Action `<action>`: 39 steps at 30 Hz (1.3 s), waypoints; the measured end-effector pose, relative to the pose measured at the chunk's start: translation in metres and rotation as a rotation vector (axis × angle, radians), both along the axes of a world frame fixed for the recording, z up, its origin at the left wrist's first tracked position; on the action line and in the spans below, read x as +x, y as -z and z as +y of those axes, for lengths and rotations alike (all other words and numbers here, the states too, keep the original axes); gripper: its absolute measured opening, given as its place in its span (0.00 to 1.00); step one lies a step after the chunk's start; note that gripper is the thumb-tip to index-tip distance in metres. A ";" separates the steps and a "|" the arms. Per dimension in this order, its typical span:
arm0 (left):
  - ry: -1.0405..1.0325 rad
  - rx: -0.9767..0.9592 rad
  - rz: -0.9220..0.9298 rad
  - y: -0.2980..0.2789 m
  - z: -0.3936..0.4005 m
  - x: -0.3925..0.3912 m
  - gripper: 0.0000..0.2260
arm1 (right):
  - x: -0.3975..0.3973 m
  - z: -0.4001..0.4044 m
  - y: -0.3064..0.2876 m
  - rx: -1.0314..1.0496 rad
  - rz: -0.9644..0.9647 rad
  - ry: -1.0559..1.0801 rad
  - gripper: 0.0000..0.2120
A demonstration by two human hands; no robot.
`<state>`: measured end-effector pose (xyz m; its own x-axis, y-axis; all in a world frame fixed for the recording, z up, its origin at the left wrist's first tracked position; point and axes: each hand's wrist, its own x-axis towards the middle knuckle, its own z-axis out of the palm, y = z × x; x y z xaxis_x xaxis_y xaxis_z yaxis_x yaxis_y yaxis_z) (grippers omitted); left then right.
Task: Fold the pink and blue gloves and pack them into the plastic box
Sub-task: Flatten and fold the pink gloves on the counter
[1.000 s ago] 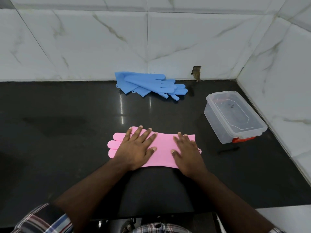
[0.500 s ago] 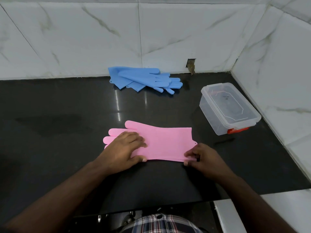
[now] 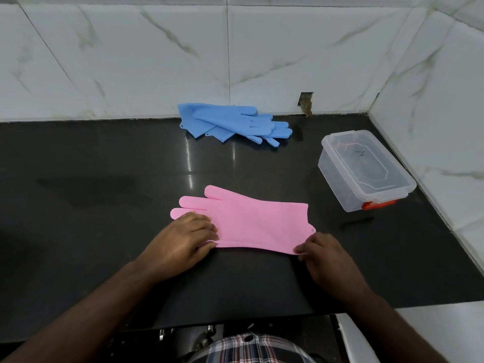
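The pink gloves (image 3: 251, 224) lie flat near the front edge of the desk (image 3: 104, 231), fingers toward the left. A second ago both palms pressed them flat; now the left hand (image 3: 183, 242) has curled its grip over the finger end, and the right hand (image 3: 324, 252) has slid to the cuff's near corner and pinches it, apparently lifting the edge, though that corner is partly hidden. Smoothing looks finished and the first fold about to start. The blue gloves (image 3: 235, 124) wait at the back edge; the plastic box (image 3: 364, 169), lid on, sits by the right edge.
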<state>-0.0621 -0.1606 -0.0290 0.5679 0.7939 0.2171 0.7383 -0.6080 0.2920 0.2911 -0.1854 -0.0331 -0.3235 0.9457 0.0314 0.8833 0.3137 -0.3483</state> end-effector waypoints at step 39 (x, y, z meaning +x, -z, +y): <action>-0.838 -0.392 -0.415 -0.031 0.064 -0.020 0.04 | -0.014 0.008 -0.008 -0.137 0.025 0.062 0.10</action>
